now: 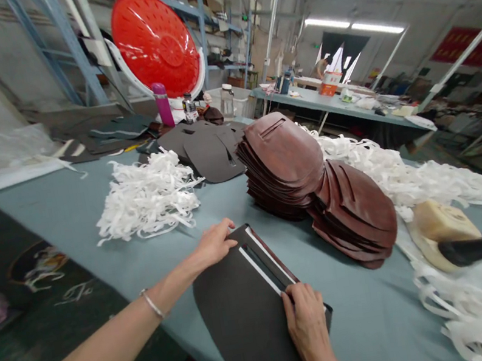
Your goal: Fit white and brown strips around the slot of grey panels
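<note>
A dark grey leather-like panel [250, 320] with a long slot lies at the table's near edge. White strips run beside the slot, and a reddish-brown edge shows along its far side. My left hand [217, 243] grips the panel's upper left corner, thumb and fingers closed on the edge. Lower down, my right hand [308, 323] has its fingers curled on the panel at the slot's other end; the fingertips are partly hidden. Beyond the panel sit two stacks of brown leather pieces, one [286, 148] behind the other [360, 203].
White strips lie in a heap [146, 196] at left and a long pile [445, 183] at right. Dark grey cut pieces [213, 151] lie farther back. A cream block with a black handle [478, 248] stands at right. A purple bottle [162, 104] stands near a red basin [156, 44].
</note>
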`<state>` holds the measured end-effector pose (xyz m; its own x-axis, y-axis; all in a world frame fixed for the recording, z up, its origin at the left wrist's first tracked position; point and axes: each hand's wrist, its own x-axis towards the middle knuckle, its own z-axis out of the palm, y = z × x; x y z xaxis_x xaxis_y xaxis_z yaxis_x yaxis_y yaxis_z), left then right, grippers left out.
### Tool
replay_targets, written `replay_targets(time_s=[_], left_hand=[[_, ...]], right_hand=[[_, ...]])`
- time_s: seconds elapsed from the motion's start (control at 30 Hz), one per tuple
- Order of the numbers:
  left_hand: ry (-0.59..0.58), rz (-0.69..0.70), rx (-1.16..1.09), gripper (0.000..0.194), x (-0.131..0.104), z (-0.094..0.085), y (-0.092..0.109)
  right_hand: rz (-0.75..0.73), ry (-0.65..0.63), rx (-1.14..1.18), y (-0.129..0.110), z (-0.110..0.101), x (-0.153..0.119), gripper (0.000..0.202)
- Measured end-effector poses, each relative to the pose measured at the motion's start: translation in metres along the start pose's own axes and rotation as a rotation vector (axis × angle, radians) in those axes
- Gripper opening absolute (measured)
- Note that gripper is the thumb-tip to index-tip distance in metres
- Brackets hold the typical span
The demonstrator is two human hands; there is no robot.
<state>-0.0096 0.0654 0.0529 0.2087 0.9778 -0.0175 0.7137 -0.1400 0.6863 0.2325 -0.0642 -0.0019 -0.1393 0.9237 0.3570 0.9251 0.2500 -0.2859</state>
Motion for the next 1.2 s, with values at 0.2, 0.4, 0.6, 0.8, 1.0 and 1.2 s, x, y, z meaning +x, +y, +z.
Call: replay_targets(time_s=[0.2, 0.4, 0.6, 0.8, 1.0, 1.2], left_hand=[[0.127, 0.238, 0.142, 0.010, -0.042, 0.044, -0.013], [0.191, 0.260, 0.144, 0.006, -0.047, 0.050, -0.017], [0.123, 0.412, 0.245, 0.045, -0.047, 0.050, -0.017], [0.048, 0.475, 0.286, 0.036, -0.047, 0.049, -0.013], [0.066, 0.488, 0.313, 0.031, -0.048, 0.054, -0.016], [0.051, 0.506, 0.322, 0.031, -0.049, 0.054, -0.016]], right_hand=[[0.045, 0.032, -0.159, -0.009, 0.007, 0.005, 0.025], [0.037, 0.020, -0.098, -0.036, 0.034, 0.046, 0.020], [-0.058, 0.042, -0.060, -0.064, 0.051, 0.076, 0.032], [-0.099, -0.019, -0.148, -0.058, 0.030, 0.046, 0.032], [-0.133, 0.032, -0.133, -0.007, -0.006, -0.036, 0.030], [-0.003, -0.030, -0.130, -0.013, -0.005, -0.027, 0.020]])
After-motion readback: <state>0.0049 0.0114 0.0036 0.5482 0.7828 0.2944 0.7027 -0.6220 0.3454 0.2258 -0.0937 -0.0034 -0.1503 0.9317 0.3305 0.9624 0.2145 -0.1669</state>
